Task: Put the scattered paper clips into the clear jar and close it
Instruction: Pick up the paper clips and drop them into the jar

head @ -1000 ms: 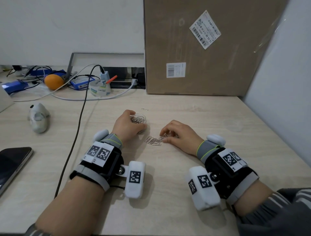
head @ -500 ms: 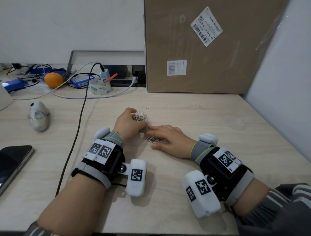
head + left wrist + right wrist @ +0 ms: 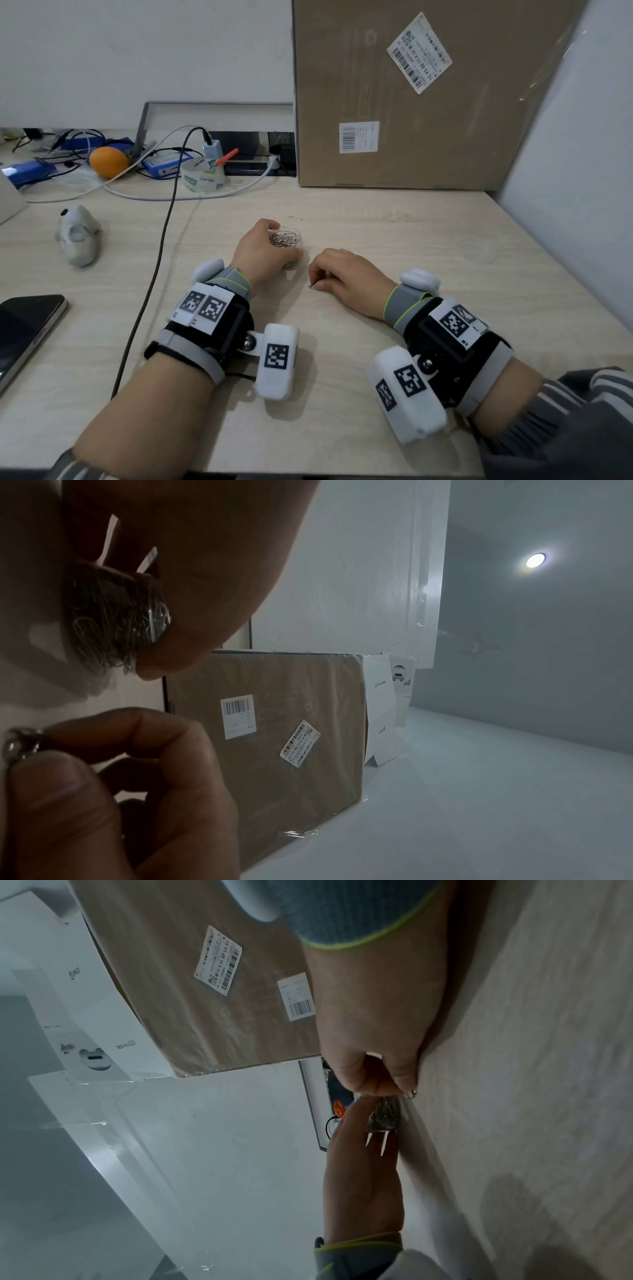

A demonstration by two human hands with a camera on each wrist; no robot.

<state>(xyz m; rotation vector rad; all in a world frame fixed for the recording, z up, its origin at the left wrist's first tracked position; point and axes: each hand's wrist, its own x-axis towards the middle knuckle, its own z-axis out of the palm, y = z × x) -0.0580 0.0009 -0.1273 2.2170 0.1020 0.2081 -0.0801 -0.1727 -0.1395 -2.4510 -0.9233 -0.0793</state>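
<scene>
The clear jar [image 3: 287, 238] is gripped by the left hand [image 3: 262, 251]; paper clips [image 3: 312, 286] pinched by the right hand [image 3: 346, 275] could be dropped if loosely held.

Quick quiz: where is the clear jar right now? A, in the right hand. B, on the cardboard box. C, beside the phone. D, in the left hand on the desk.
D: the left hand grips the clear jar, which stands on the desk.

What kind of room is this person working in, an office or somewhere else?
Probably an office or home desk. A pale wood-grain desktop carries a black charging cable, a clear roll of packing tape and a dark smartphone, with a large brown cardboard shipping box leaning against the wall.
</scene>
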